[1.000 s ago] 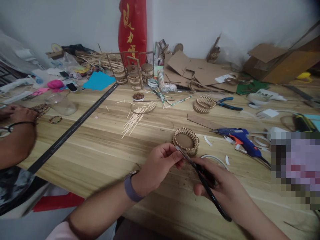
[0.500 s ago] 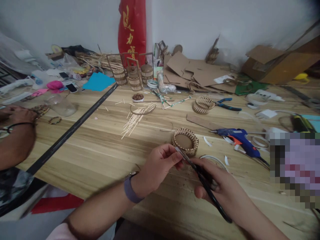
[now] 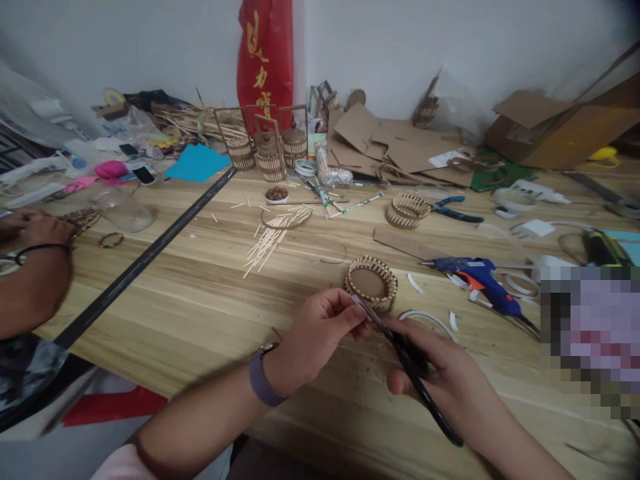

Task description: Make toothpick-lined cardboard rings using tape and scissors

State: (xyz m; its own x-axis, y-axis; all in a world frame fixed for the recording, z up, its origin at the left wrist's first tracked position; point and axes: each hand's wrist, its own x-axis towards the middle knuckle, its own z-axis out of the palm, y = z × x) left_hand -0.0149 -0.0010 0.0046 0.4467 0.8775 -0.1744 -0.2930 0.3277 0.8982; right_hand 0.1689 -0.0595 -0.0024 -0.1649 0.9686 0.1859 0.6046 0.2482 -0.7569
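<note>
My left hand [image 3: 325, 333], with a watch on its wrist, pinches a small white piece [image 3: 355, 299] between thumb and fingers. In my right hand [image 3: 430, 363] is a pair of black-handled scissors [image 3: 417, 381], their blades pointing up and left to the white piece. Just beyond my fingertips sits a round stick-walled basket [image 3: 371, 283] with a brown base. A white ring [image 3: 430, 319] lies partly behind my right hand, and small white strips [image 3: 453, 321] lie beside it.
Right of the basket lies a blue glue gun [image 3: 475, 275]; pliers [image 3: 463, 212] and a second basket [image 3: 407, 211] are farther back. Thin sticks [image 3: 273, 240] are scattered left of centre. At the far left are a person's hands [image 3: 43, 230]. Lidded baskets [image 3: 270, 160] stand behind.
</note>
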